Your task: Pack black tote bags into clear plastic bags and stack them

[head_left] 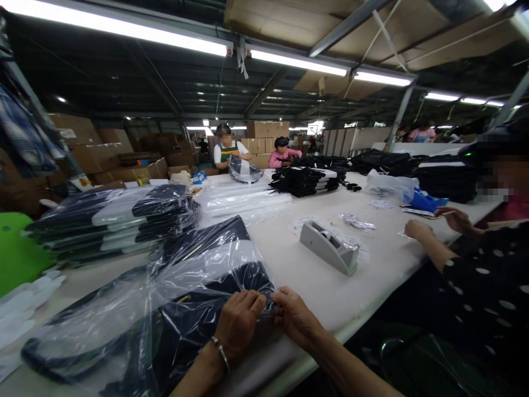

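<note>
Showing only in part at the left edge, a bright green object point(19, 248) stands beside loose white pieces point(31, 303) that the frame also cuts off. Next comes a stack point(119, 226) of dark, flat items in clear wrapping, its near side partly covered by the clear plastic bag point(206, 262) in front. This bag lies slanted on the near part of the worktop point(285, 248), its lower end running out of view. Through creases and glare, a dark navy or black article point(177, 331) shows, with a pale band across it, a thin gold-coloured line and a strap-like loop at lower left; its exact shape is hard to tell. At its right corner, the left hand point(242, 317), a silvery bracelet point(221, 354) at its wrist, grips the plastic with curled fingers, their tips hidden. The right hand point(294, 314) pinches the same corner just beside it. Farther right sit a grey tape dispenser point(329, 247) and small shiny packets point(359, 221), whose contents are unclear. Cut off at the right edge, a person in dotted dark clothing point(491, 286) holds something too small to identify.
</note>
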The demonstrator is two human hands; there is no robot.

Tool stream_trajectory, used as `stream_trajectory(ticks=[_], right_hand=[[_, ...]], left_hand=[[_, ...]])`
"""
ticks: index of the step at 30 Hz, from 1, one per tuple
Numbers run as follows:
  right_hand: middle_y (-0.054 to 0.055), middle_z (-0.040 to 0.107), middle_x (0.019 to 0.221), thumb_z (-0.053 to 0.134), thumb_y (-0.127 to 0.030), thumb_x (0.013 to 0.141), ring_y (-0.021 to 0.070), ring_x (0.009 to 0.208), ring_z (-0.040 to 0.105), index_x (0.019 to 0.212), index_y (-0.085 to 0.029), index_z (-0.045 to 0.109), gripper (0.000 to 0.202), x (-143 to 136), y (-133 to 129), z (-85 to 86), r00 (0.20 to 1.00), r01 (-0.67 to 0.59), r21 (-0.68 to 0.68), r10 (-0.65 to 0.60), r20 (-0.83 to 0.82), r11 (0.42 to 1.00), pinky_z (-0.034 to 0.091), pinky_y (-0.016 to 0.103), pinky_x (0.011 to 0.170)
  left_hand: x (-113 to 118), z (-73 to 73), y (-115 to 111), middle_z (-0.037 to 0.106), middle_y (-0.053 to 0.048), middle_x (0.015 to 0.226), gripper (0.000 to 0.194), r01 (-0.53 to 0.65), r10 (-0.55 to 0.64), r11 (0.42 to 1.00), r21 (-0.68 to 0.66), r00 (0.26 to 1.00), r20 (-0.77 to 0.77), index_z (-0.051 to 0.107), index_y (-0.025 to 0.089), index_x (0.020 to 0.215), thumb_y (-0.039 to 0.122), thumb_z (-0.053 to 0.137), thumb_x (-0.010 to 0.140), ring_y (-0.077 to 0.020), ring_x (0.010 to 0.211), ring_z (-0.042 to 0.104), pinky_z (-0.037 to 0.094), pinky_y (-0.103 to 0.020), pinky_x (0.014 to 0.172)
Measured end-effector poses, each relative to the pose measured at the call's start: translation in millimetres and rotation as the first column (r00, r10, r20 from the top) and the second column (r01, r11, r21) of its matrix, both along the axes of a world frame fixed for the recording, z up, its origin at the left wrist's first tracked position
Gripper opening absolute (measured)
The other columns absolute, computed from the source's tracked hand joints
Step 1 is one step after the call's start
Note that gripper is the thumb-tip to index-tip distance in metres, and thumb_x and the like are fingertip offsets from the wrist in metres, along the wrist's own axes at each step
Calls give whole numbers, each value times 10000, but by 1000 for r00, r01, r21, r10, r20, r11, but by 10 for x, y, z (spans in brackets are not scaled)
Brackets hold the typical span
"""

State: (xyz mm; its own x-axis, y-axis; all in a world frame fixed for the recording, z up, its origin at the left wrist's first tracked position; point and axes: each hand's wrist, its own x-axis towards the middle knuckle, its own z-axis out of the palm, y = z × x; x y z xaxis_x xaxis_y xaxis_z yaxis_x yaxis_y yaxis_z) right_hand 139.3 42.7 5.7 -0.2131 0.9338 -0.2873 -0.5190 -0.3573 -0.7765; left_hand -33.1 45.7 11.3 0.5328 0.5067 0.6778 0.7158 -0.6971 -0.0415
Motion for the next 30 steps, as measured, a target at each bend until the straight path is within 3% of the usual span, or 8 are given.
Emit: stream_trajectory(ticks=[7, 13, 16, 19, 21, 22, 24, 30], right_hand=[[-69, 583, 594, 880, -461, 585, 99, 484, 566, 882, -215, 432, 591, 85, 53, -21, 995, 7, -17, -5, 102, 1000, 382, 183, 446], [-22, 645, 705, 858, -539, 601, 134, 591, 638, 917, -204, 440, 622, 150, -10, -11, 994, -69, -41, 72, 84, 997, 499, 242, 542], [49, 690, 797, 787, -609, 652, 188, 640, 660, 956, -182, 503, 596, 514, 59, 196, 950, -161, 52, 140, 280, 986, 526, 316, 573], [71, 696, 818, 702, -597, 725, 200, 685, 642, 897, -177, 582, 469, 1202, 277, 539, 752, 16, 353, -244, 613, 935, 504, 335, 644], [59, 693, 828, 621, -524, 813, 200, 769, 625, 882, -195, 630, 336, 1711, 477, 741, 434, 78, 568, -540, 721, 819, 460, 329, 740], [57, 698, 858, 604, -487, 827, 206, 807, 616, 888, -205, 653, 293, 1940, 581, 811, 283, 71, 601, -593, 754, 796, 435, 329, 769], [56, 705, 899, 612, -438, 805, 219, 863, 599, 869, -207, 691, 252, 2297, 772, 874, 133, 53, 535, -537, 833, 843, 402, 321, 786], [42, 680, 660, 687, -504, 674, 176, 656, 556, 676, -138, 744, 370, 2583, 1096, 743, 302, 3, 221, -212, 929, 975, 378, 286, 635]], left_hand=[[-29, 60, -30, 667, -88, 1195, 333, 59, -59, 998, -4, 995, -74, 565, 186, 1246, 152, 345, 998, -199, 927, 649, 536, -335, 752], [-27, -21, 1, 717, -70, 1089, 305, 111, -111, 993, 42, 994, -12, 606, 154, 1187, 157, 361, 1006, -178, 954, 672, 548, -297, 799], [-43, -26, 34, 724, -70, 1013, 306, 80, -82, 995, 56, 996, 29, 606, 136, 1162, 108, 355, 988, -156, 881, 687, 551, -265, 767], [-31, -18, 58, 726, -62, 955, 331, 59, -62, 994, 93, 997, 39, 612, 141, 1127, 92, 318, 983, -137, 827, 690, 553, -239, 738], [2, -41, 59, 729, -58, 928, 344, 60, -64, 986, 153, 998, 19, 622, 143, 1099, 90, 301, 986, -137, 804, 687, 555, -240, 726], [21, -63, 53, 730, -55, 916, 354, 64, -65, 981, 185, 998, -1, 630, 147, 1081, 95, 291, 990, -142, 800, 685, 556, -248, 724], [51, -115, 34, 733, -48, 912, 397, 78, -67, 968, 236, 996, -56, 647, 162, 1056, 105, 258, 1000, -158, 823, 682, 555, -267, 731], [-33, -125, 3, 690, -50, 1189, 459, 127, -80, 967, 223, 975, -207, 649, 210, 1161, 73, 245, 989, -147, 1064, 632, 514, -234, 896]])
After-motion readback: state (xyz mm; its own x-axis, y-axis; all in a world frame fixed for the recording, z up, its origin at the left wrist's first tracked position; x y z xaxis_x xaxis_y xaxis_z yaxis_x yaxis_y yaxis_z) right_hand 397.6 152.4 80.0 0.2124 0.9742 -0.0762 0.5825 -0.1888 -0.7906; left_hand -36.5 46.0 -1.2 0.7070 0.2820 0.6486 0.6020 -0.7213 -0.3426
